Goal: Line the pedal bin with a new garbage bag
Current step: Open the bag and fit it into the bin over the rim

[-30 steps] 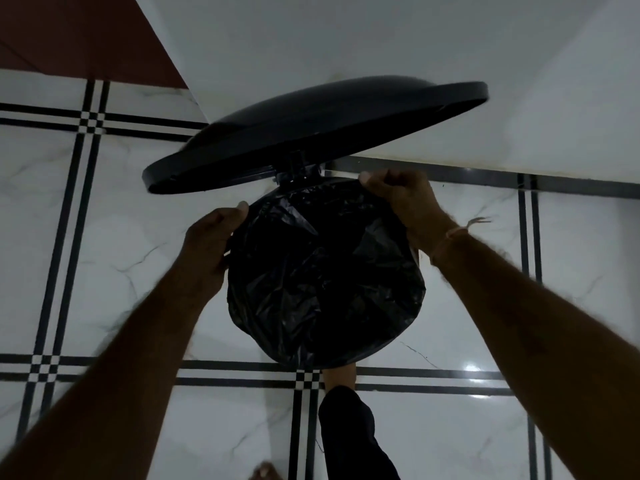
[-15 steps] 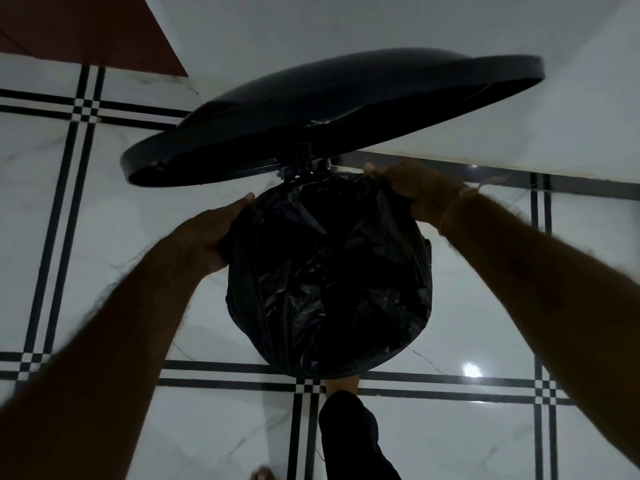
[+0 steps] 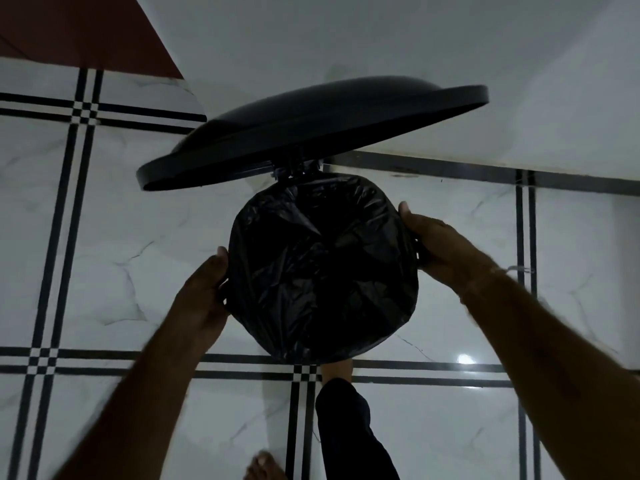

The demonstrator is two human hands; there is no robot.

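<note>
Both hands are gripping the garbage bag [image 3: 322,268] by its turned-over edge, clamping it against the rim of the pedal bin [image 3: 296,167]: the left hand [image 3: 207,289] on the left side, the right hand [image 3: 436,244] on the right. The bin is standing near the far edge of the floor [image 3: 121,258], by the wall, and a foot [image 3: 337,370] on the pedal is propping up its lid [image 3: 311,126]. To seat the bag well, I would be drawing the overhang down evenly and leaving the hinge free of plastic.

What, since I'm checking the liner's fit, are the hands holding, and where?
Both hold the garbage bag by its turned-down edge: the left hand at its left side, the right hand at its right side.
</note>
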